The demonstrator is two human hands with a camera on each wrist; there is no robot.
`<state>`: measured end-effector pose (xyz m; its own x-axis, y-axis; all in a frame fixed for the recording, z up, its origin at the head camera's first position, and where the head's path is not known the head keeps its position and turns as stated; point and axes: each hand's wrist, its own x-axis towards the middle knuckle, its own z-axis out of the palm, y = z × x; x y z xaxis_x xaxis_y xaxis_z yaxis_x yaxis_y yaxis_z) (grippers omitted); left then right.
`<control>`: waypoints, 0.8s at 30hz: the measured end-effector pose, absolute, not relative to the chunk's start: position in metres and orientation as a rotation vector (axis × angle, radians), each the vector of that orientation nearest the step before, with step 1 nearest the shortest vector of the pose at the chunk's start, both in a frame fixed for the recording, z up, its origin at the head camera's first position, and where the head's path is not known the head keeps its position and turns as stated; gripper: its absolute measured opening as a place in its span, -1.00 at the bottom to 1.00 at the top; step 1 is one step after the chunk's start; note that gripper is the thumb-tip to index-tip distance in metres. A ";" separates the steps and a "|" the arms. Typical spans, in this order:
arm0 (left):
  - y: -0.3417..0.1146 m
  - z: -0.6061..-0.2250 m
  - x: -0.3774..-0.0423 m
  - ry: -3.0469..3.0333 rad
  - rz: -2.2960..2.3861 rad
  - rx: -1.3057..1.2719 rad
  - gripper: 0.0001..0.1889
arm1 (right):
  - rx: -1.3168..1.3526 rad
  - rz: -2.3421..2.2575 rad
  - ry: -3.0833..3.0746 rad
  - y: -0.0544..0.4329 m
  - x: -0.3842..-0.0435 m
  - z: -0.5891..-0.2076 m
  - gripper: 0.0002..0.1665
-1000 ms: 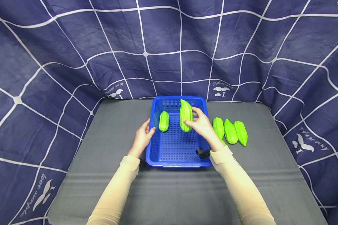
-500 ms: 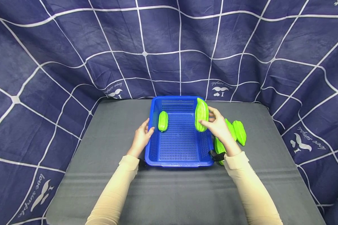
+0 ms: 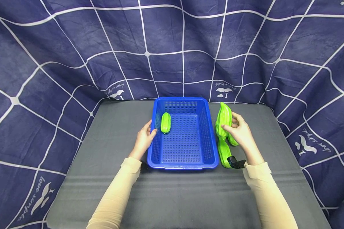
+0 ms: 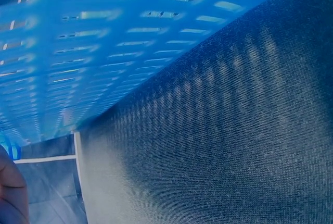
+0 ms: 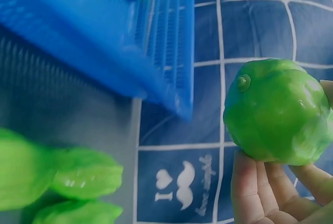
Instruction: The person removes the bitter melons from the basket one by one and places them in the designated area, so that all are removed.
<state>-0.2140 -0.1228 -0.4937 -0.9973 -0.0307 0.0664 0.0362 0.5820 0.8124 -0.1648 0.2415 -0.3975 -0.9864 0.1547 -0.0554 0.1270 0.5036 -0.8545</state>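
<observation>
My right hand [image 3: 241, 128] grips a bright green ridged bitter melon [image 3: 225, 121] upright, above the table just right of the blue basket. In the right wrist view, the rounded end of this bitter melon [image 5: 276, 114] faces the camera, with fingers round its underside. My left hand [image 3: 144, 136] holds the left rim of the blue plastic basket [image 3: 183, 167], thumb over the edge. Inside the basket, near its left wall, lies one bitter melon [image 3: 165, 123]. Below the right hand, another bitter melon [image 3: 224, 155] rests along the basket's right side.
More bitter melons [image 5: 86, 174] lie on the grey table [image 3: 177, 197], partly hidden by the right hand in the head view. A blue curtain [image 3: 166, 70] with white grid lines encloses the back and sides. A black strap [image 3: 236, 163] circles the right wrist.
My right hand has carried the bitter melon rightward from over the basket to over the table beside it. The left hand stays at the basket's left rim.
</observation>
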 end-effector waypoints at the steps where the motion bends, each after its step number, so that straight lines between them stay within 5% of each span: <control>1: -0.123 -0.494 -0.214 -2.730 -1.399 -0.006 -0.40 | -0.264 1.526 -2.707 0.245 -0.162 -0.399 -0.12; 24: -0.123 -0.499 -0.217 -2.750 -1.365 0.004 -0.39 | -0.370 1.316 -2.874 0.305 -0.125 -0.442 -0.13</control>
